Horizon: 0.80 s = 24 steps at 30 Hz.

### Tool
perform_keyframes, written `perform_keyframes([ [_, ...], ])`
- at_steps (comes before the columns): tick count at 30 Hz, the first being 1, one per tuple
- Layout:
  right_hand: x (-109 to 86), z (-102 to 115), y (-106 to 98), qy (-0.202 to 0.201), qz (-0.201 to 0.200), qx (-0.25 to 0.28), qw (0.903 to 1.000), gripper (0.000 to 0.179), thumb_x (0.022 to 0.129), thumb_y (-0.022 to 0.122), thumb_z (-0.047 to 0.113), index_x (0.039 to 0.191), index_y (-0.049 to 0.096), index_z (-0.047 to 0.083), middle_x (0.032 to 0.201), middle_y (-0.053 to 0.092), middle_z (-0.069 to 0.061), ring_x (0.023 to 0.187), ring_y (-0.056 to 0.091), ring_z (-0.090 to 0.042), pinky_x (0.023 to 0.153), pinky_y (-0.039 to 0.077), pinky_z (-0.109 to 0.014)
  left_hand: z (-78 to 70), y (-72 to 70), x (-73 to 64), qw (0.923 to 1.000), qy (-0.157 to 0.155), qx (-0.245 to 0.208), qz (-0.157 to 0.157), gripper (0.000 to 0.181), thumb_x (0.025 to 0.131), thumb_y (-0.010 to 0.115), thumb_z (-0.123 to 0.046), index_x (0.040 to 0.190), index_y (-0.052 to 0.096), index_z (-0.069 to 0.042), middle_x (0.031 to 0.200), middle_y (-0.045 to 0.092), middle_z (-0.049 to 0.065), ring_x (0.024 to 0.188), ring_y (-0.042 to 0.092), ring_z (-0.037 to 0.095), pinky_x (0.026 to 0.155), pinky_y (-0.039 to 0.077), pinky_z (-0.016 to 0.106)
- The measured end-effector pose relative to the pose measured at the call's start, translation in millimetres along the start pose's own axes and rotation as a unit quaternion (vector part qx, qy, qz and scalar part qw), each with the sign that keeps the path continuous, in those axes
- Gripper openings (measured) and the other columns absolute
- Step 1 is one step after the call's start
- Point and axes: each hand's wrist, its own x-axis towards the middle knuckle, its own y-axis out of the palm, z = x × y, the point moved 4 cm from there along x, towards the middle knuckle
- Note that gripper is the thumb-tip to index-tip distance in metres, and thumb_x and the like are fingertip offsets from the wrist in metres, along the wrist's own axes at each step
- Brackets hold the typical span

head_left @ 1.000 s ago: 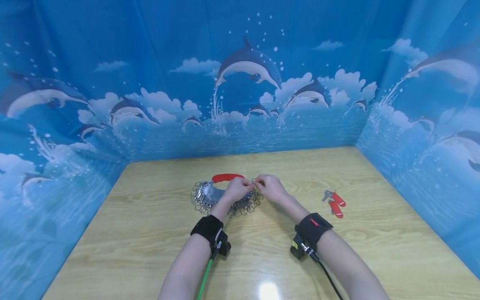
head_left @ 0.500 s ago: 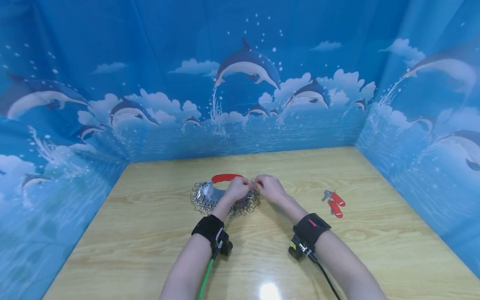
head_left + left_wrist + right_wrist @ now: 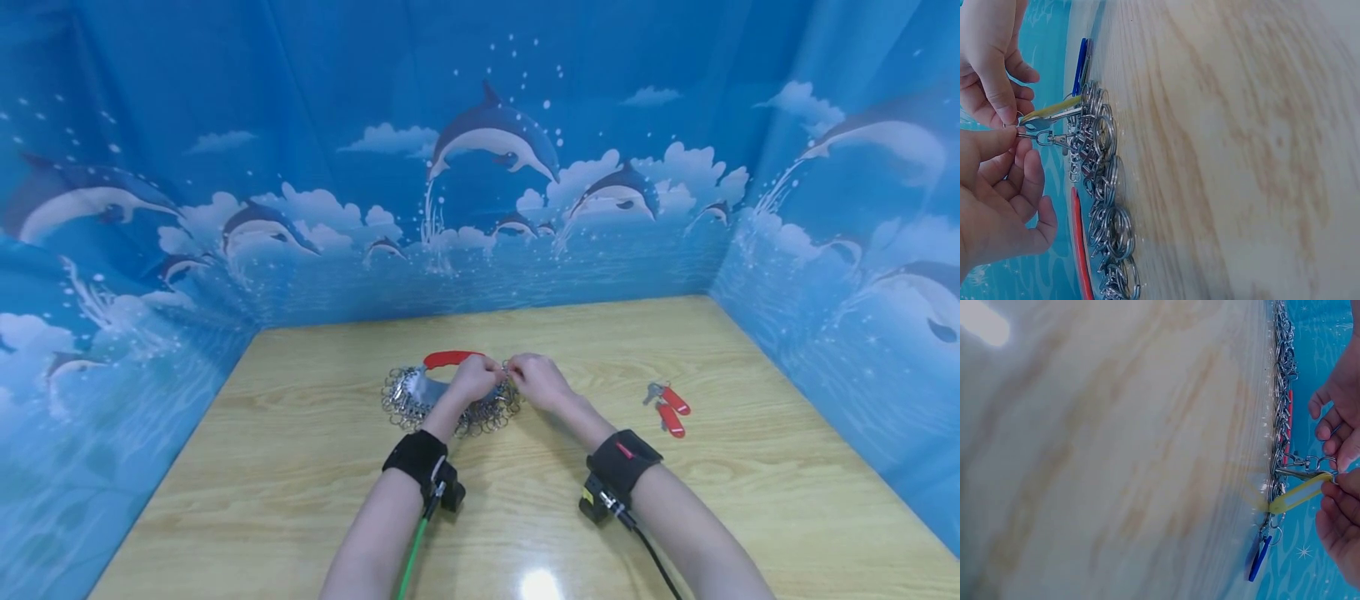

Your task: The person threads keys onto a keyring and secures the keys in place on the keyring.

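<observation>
Both hands meet over the right end of a large bunch of metal split rings and swivel clasps (image 3: 408, 408), which has a red handle (image 3: 450, 358). My left hand (image 3: 476, 379) pinches a split ring (image 3: 1025, 135) joined to a swivel clasp (image 3: 1057, 140). Close against it, my right hand (image 3: 542, 382) pinches the small wire ring of a yellow key tag (image 3: 1300, 494). A silver key (image 3: 1055, 117) lies alongside that tag. In the right wrist view, fingertips partly hide both pinched rings, and a blue key tag (image 3: 1260, 559) hangs from the bunch below the yellow one.
Two red key tags (image 3: 676, 401) with keys (image 3: 654, 391) lie on the wooden table (image 3: 300, 467), right of my right hand. A blue dolphin-print curtain (image 3: 315, 150) stands around the back and sides. Cables run from both wrist cameras towards me.
The right hand has turned very slightly with its fingers at the same spot. My left hand stays where it was, and the red tags have not moved.
</observation>
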Motion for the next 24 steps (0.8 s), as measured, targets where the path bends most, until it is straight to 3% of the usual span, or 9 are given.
perform_keyframes([
  [5, -0.1, -0.6, -0.8, 0.012, 0.001, 0.005, 0.9999, 0.009, 0.086, 0.060, 0.003, 0.091, 0.067, 0.003, 0.090, 0.066, -0.009, 0.081, 0.062, -0.022, 0.074, 0.050, -0.033, 1.1, -0.5, -0.7, 0.9996, 0.025, 0.006, -0.007, 0.046, 0.094, 0.053, -0.016, 0.052, 0.036, -0.012, 0.048, 0.022, -0.003, 0.042, 0.020, 0.011, 0.045, 0.021, 0.025],
  [13, -0.8, -2.4, -3.7, 0.048, -0.004, 0.035, 0.9982, 0.007, 0.087, 0.060, 0.006, 0.088, 0.067, 0.006, 0.089, 0.067, -0.007, 0.072, 0.059, -0.017, 0.065, 0.048, -0.031, 4.4, 1.8, -1.2, 0.9970, 0.071, 0.032, -0.001, 0.047, 0.093, 0.055, -0.020, 0.051, 0.034, -0.014, 0.049, 0.020, -0.004, 0.042, 0.020, 0.011, 0.046, 0.022, 0.024],
  [19, -0.8, -4.6, -2.4, 0.073, 0.000, 0.031, 0.9969, 0.005, 0.087, 0.060, 0.006, 0.088, 0.065, 0.006, 0.084, 0.066, -0.006, 0.067, 0.056, -0.015, 0.063, 0.047, -0.030, 5.3, 3.6, -0.2, 0.9967, 0.072, 0.037, 0.006, 0.045, 0.095, 0.054, -0.021, 0.054, 0.037, -0.013, 0.049, 0.022, -0.003, 0.041, 0.023, 0.011, 0.046, 0.024, 0.024],
  [24, 0.3, -4.6, -0.2, 0.065, 0.000, 0.018, 0.9978, 0.005, 0.087, 0.059, 0.004, 0.090, 0.063, 0.004, 0.080, 0.063, -0.005, 0.068, 0.056, -0.016, 0.065, 0.048, -0.031, 4.1, 3.9, 0.4, 0.9962, 0.075, 0.043, 0.005, 0.040, 0.096, 0.051, -0.019, 0.058, 0.043, -0.011, 0.050, 0.026, -0.003, 0.043, 0.027, 0.011, 0.047, 0.026, 0.024],
])
